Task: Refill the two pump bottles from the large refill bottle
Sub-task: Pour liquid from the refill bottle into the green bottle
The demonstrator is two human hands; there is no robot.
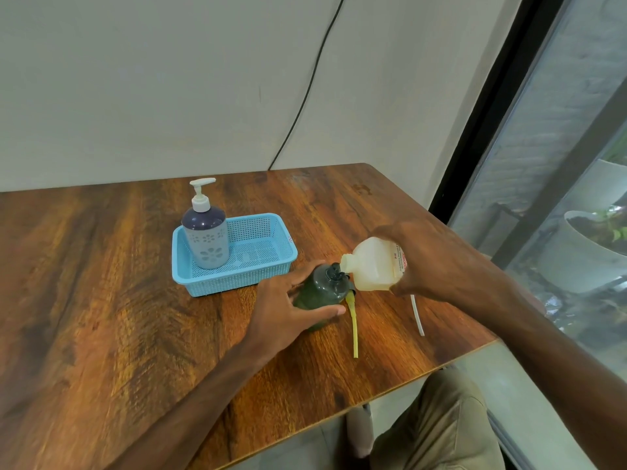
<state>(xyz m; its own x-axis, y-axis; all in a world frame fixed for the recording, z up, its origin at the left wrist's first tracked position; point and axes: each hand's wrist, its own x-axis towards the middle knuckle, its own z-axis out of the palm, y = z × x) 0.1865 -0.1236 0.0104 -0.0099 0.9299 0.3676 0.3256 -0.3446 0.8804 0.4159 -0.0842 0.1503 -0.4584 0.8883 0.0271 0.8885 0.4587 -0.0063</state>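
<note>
While left hand [288,312] grips green bottle [320,291], right hand [432,259] grips tilted refill bottle [373,264], label [402,262] illegible

The surface [101,266] is wood grain, orange-brown with dark streaks. The basket [234,283] is light blue, with a fine mesh of holes. The pump bottle [207,239] is dark navy above and pale grey-blue below, with a flower pattern. Its pump [201,195] is white. The green bottle [319,293] is dark translucent green with a grey shoulder and black neck. The refill bottle [371,266] is cream-yellow, and its label [400,262] is white with red lettering. The yellow tube [354,330] and the white tube [417,315] are plain. The wall [135,79] is off-white and the cable [312,79] is black.
</note>
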